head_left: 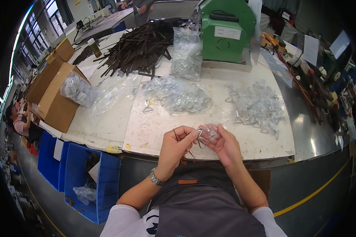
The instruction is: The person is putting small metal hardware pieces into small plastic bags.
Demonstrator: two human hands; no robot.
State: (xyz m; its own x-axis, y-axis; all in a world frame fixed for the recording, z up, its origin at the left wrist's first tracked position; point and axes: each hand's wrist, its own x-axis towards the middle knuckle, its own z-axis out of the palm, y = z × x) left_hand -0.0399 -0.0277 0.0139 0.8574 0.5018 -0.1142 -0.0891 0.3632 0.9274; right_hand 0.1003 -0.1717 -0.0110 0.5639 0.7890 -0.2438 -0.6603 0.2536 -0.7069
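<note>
Near the table's front edge, my left hand [175, 147] pinches a metal triangular ring [201, 138] between thumb and fingers. A thin dark strip [191, 155] also shows at that hand, with its ends sticking out. Close beside it, my right hand [228, 149] is curled round a small clear plastic bag [211, 132], its fingers partly behind the plastic. The bag and the ring almost meet between the hands; I cannot tell if they are joined. Beyond my hands lie a pile of bagged metal pieces [178, 96] and, to the right, a second such pile [261, 104].
A green machine [227, 33] stands at the back, beside a tall clear bag of parts [186, 55]. Dark strips [140, 45] are heaped at back left. A cardboard box [63, 104] sits at the left edge, blue bins [108, 181] below it. People work farther off.
</note>
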